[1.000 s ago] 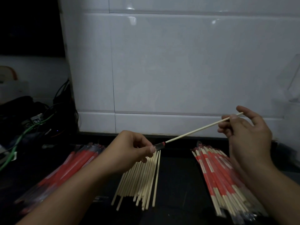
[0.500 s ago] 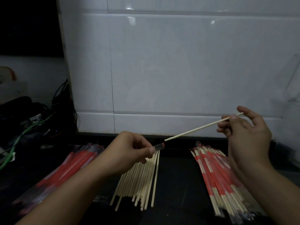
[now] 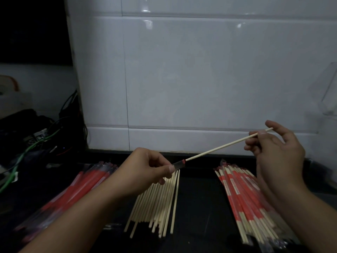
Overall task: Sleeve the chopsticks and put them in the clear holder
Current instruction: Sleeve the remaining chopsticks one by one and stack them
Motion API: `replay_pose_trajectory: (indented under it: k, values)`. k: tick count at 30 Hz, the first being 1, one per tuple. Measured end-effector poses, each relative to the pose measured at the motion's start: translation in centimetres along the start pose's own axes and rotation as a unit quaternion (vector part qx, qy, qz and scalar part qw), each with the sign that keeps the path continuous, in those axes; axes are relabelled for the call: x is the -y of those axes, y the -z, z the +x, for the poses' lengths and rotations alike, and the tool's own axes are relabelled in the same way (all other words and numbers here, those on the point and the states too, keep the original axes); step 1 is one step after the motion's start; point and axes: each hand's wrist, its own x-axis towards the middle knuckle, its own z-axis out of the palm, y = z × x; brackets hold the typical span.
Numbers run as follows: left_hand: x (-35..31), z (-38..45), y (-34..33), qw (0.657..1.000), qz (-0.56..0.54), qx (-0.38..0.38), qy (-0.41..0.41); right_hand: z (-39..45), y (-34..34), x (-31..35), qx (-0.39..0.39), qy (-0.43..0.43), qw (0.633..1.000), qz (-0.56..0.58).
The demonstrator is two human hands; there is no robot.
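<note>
Right hand [image 3: 277, 157] fingers [image 3: 255, 141]: thumb and forefinger pinch the far end of a single chopstick [image 3: 224, 146], other fingers loosely curled below. Stick thin, round, pale wood, running down and left in the air above the tabletop [image 3: 197, 207].

Left hand [image 3: 145, 170] fingers [image 3: 168, 169]: thumb and forefinger pinch the mouth of a sleeve [image 3: 179, 164], a flat clear film with a narrow red edge. The near tip of the chopstick sits at that red edge; whether it has entered the film is hard to tell. The rest of the sleeve is hidden behind the left hand.

Below the hands, middle of the tabletop: bare chopsticks [image 3: 160, 203] in a loose fan, same pale wood, far ends covered by the left hand.

Right: sleeved chopsticks [image 3: 242, 198] in a slanted pile, red band over the upper part, wood showing at both ends, glossy film. Right forearm crosses the pile's right side; its near end runs out of the light.

Left: empty sleeves [image 3: 87, 183] in a bundle, red and shiny, near part blurred and dim, partly behind the left forearm.

Tabletop dark, matt, few details readable.

Far side: white glazed wall tiles [image 3: 200, 79] with grout lines and small glints. At the right edge a clear holder [image 3: 328, 99], transparent, cut off by the frame, outline faint against the tiles.

Far left: tangle of cables [image 3: 36, 141], one green, against dark clutter too dim to make out.
</note>
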Motion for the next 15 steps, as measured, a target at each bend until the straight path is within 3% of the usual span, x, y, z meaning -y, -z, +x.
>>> replay_pose_trajectory:
  k: [15]
  values:
    - [-0.22, -0.05, -0.12, 1.0, -0.001, 0.025, -0.011, -0.47, -0.37, -0.32, 0.032, -0.015, 0.999, 0.001]
